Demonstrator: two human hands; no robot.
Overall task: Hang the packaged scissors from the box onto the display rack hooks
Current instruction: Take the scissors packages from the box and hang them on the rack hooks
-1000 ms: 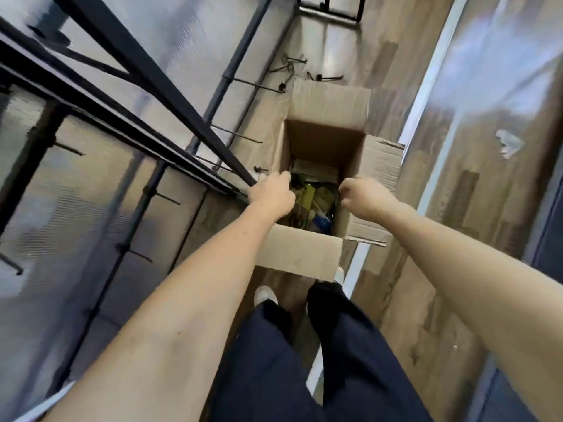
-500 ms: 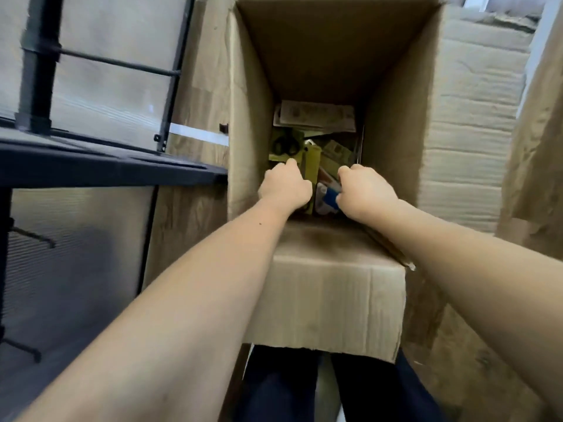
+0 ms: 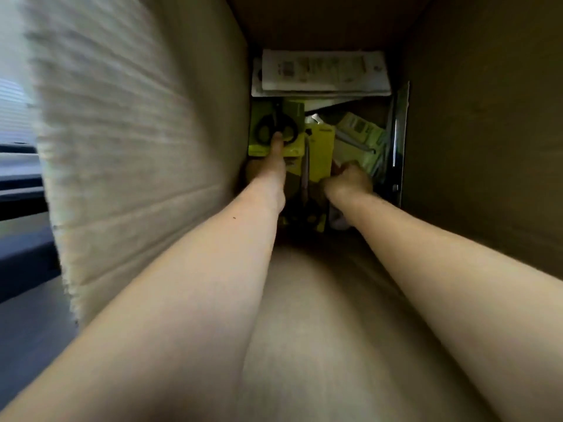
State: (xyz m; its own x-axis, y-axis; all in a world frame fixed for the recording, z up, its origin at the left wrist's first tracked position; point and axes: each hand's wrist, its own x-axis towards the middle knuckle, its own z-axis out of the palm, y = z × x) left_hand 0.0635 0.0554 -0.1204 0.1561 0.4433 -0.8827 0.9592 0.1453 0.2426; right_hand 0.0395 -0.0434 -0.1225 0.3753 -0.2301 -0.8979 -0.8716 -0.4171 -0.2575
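I look deep into a cardboard box [image 3: 475, 153] that holds several packaged scissors. My left hand [image 3: 269, 172] reaches to the bottom left, its thumb pressed on a yellow-green scissors package [image 3: 263, 117] with black handles; its fingers are hidden underneath. My right hand [image 3: 350, 181] is curled into a fist among the packages at the bottom right, beside an upright yellow package [image 3: 320, 153]. What that fist holds is hidden. The display rack hooks are out of view.
White flat packages [image 3: 323, 71] lie against the far wall, and a pale green package [image 3: 359, 132] lies next to them. The box's blurred left flap [image 3: 137, 153] fills the left side. A dark rack shelf [image 3: 21, 190] shows at the far left.
Both arms have gone from the box's opening down to its bottom, and the view has moved in close. My left thumb now rests on the yellow-green scissors package.
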